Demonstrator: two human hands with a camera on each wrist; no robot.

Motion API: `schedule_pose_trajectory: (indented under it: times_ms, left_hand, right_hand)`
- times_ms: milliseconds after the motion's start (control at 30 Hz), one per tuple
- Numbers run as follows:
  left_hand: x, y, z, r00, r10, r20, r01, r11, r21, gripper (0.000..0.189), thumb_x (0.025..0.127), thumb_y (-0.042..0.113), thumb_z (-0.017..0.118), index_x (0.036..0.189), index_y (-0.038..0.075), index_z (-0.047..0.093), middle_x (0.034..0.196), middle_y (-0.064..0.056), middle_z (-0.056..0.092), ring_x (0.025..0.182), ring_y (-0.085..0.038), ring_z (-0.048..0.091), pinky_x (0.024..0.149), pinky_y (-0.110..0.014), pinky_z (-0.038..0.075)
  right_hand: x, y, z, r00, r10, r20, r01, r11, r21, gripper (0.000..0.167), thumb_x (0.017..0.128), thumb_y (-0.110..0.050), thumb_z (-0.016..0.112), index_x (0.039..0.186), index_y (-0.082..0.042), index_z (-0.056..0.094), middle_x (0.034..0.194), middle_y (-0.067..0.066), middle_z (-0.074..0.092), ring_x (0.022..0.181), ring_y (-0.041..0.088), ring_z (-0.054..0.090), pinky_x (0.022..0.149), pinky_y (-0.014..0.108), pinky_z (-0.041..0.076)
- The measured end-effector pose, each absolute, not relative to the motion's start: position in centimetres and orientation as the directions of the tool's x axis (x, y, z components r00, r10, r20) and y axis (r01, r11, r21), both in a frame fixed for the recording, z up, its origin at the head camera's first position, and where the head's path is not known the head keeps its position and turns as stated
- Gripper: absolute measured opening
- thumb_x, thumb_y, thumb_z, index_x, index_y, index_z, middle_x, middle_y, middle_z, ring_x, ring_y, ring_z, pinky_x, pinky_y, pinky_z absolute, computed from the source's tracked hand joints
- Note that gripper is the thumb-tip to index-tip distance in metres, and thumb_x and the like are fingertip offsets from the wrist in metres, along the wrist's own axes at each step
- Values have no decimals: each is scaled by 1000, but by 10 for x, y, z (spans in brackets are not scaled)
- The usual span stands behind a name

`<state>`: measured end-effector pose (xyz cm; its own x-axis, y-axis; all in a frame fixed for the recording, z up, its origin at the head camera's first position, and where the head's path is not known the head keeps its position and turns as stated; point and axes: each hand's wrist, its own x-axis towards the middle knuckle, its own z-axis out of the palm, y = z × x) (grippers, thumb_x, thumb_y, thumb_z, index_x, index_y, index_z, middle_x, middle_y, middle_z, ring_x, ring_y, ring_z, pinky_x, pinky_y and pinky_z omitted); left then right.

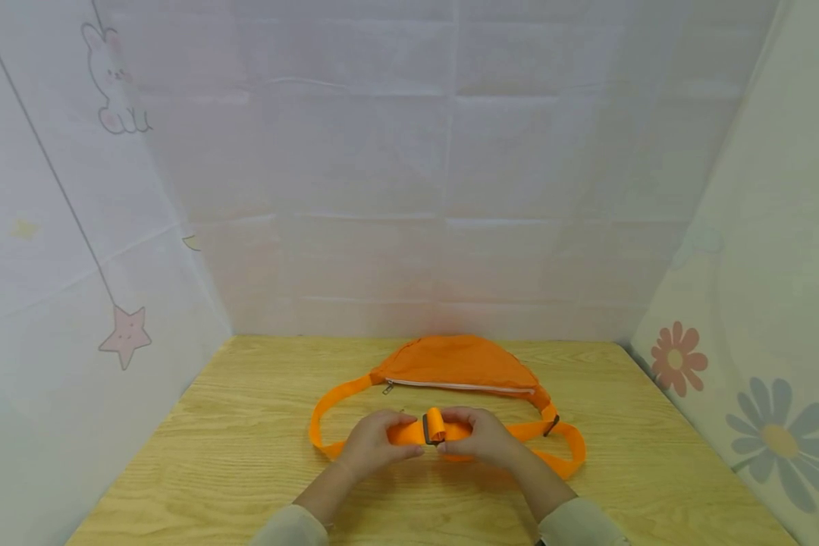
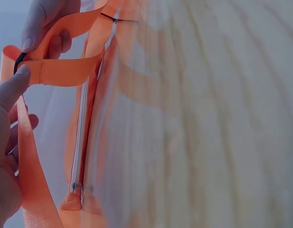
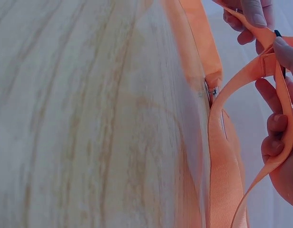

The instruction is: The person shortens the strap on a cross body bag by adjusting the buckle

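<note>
An orange waist bag (image 1: 460, 362) lies on the table with its zip facing me. Its orange strap (image 1: 341, 392) loops out at both sides and comes together in front of the bag. My left hand (image 1: 374, 444) pinches the strap just left of a black slider buckle (image 1: 427, 430). On the buckle's other side, my right hand (image 1: 486, 438) grips the strap between thumb and fingers. A short loop of strap stands up through the buckle. In the right wrist view, a length of strap (image 3: 288, 118) passes across the curled fingers of my right hand.
The wood-grain table (image 1: 246, 455) carries the bag. A second black strap fitting (image 1: 551, 425) sits by the bag's right end, and a zip pull (image 1: 387, 387) hangs at the left. Pale printed cloth (image 1: 368, 167) walls in the back and sides.
</note>
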<state>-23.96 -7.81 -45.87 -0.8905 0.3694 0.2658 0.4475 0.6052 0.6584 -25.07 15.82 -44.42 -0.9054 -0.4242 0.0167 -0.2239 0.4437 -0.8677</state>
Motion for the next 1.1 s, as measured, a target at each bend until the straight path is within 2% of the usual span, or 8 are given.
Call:
schedule_pose_trajectory:
  times_ms: [267, 567, 733, 900, 1000, 1100]
  left_hand:
    - [-241, -74, -457, -868, 402, 292, 491, 597, 635, 51, 78, 45, 80, 114, 9, 73, 109, -3, 71, 97, -15, 62, 82, -27, 49]
    - [-240, -76, -455, -851, 445, 280, 516, 604, 607, 55, 76, 42, 83, 118, 8, 70, 111, -4, 68, 100, -17, 61, 88, -32, 50]
    - [-240, -80, -456, -828, 491, 269, 546, 603, 581, 52, 78, 30, 82, 123, 8, 67, 111, -3, 64, 98, -15, 56, 86, -30, 48]
    - [-241, -83, -457, -806, 518, 286, 578, 584, 570, 50, 79, 20, 81, 124, 6, 66, 106, -2, 62, 94, -12, 53, 83, -26, 47]
    - [-241, -83, -457, -808, 510, 294, 579, 599, 554, 53, 80, 23, 80, 128, 4, 64, 109, -5, 63, 97, -16, 55, 86, -30, 49]
    - [-239, -83, -457, -828, 476, 297, 556, 627, 545, 57, 81, 28, 80, 129, 3, 62, 116, -8, 65, 105, -23, 59, 93, -39, 50]
  right_hand:
    - [-254, 156, -447, -895, -446, 21, -233, 426, -874, 58, 78, -28, 83, 128, -7, 63, 127, 12, 64, 104, 18, 63, 87, 34, 54]
    - [-256, 157, -453, -888, -460, 21, -243, 430, -869, 58, 78, -32, 83, 127, -7, 63, 125, 10, 65, 104, 17, 62, 85, 29, 54]
    - [-256, 158, -453, -888, -459, 18, -235, 421, -876, 57, 79, -28, 82, 128, -6, 63, 125, 11, 66, 104, 17, 63, 85, 29, 54]
    - [-255, 158, -452, -894, -448, 15, -232, 432, -872, 57, 78, -30, 83, 127, -8, 64, 128, 11, 64, 107, 19, 62, 88, 33, 54]
    - [-254, 158, -451, -902, -432, 13, -226, 446, -866, 58, 77, -31, 83, 128, -9, 64, 131, 12, 62, 110, 21, 61, 91, 38, 53]
    - [-253, 158, -450, -906, -424, 10, -219, 448, -867, 58, 78, -30, 83, 129, -9, 63, 131, 12, 62, 111, 23, 61, 92, 40, 53]
